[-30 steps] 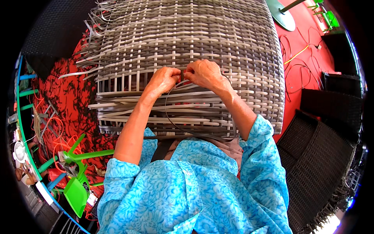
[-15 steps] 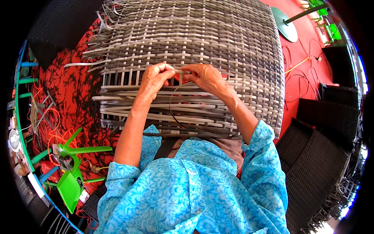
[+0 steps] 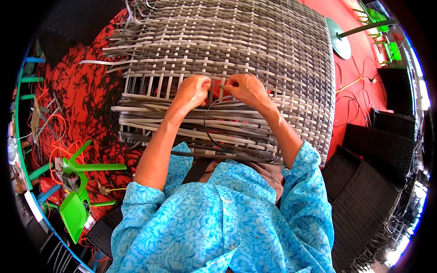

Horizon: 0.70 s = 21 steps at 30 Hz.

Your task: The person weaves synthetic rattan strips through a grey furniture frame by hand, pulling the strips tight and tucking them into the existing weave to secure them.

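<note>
Before me lies a panel woven from flat grey-brown synthetic rattan strips (image 3: 268, 50), its lower left part open, with bare pale upright strips showing. My left hand (image 3: 193, 92) is curled with its fingers pressed together at the uprights; what they hold is hidden. A short way to its right, my right hand (image 3: 247, 90) pinches a flat strip at the edge of the finished weave. A thin dark strand (image 3: 205, 122) loops down below the hands, over a bundle of loose lengthwise strips (image 3: 191, 123) that lies across the near part of the panel.
Dark strip scraps litter the red floor (image 3: 84, 98) at left. A bright green plastic chair or stand (image 3: 75, 211) and orange cords are at lower left. Dark woven furniture (image 3: 368, 200) stands at right. A round pole base (image 3: 341, 41) and cables (image 3: 353, 102) are at upper right.
The strip stretched between my fingertips no longer shows there. My left hand has turned, its fingers curling in, and the gap between my hands is slightly wider. The view has shifted a little.
</note>
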{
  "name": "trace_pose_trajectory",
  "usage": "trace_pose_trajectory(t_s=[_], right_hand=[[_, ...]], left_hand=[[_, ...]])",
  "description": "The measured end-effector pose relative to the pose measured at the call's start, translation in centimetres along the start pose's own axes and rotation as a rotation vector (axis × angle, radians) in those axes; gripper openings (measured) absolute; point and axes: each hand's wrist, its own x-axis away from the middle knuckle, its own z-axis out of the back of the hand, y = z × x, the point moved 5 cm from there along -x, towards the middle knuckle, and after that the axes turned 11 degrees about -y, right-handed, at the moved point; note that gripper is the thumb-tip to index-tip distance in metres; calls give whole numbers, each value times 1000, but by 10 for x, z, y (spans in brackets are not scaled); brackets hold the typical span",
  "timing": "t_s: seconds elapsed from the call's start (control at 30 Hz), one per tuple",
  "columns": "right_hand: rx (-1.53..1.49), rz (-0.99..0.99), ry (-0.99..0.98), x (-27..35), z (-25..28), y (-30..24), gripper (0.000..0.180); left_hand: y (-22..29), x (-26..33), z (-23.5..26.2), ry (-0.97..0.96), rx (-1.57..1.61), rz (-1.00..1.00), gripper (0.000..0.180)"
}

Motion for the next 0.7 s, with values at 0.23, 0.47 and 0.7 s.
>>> trace_pose_trajectory(t_s=[0.23, 0.47, 0.7], right_hand=[[207, -48, 5, -13, -6, -9, 22], [95, 63, 92, 4, 0, -24, 20], [-9, 238, 61, -8, -10, -39, 24]], left_hand=[[-12, -12, -2, -129, 119, 47, 27], [-27, -2, 9, -1, 390, 51, 13], [-45, 16, 41, 205, 570, -64, 11]])
